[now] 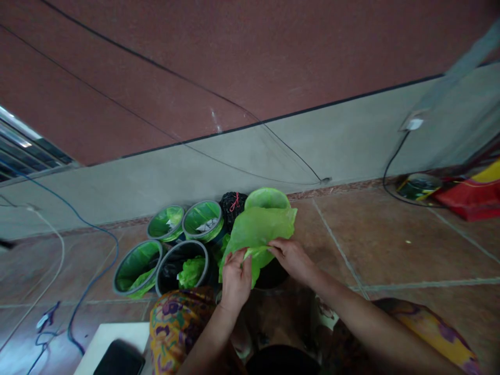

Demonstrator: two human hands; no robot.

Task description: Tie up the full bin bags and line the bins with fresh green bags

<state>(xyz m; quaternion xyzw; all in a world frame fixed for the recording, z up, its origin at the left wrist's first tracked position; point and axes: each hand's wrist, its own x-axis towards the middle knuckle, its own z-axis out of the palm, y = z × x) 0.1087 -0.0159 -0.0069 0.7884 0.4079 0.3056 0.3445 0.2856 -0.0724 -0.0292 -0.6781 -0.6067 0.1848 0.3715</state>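
A thin green plastic bag [261,226] is stretched between my two hands in front of me. My left hand [237,278] pinches its near edge, thumb and fingers closed. On the other side, my right hand [291,258] pinches the same edge with its fingertips. Under the bag a dark round opening [273,276] shows in part, the rest hidden by the bag and my right hand. Directly behind stands a bin lined in green [267,197]. Left of the bag is a dark bin [162,284] with black and green plastic inside.
Several more green-lined bins, among them one with white scraps [203,216], stand along the wall. A tied black bag [234,203] sits among them. A phone [120,359] lies on a white surface [105,338] at lower left. A blue cable [94,278] crosses the tiled floor; red material [469,198] lies right.
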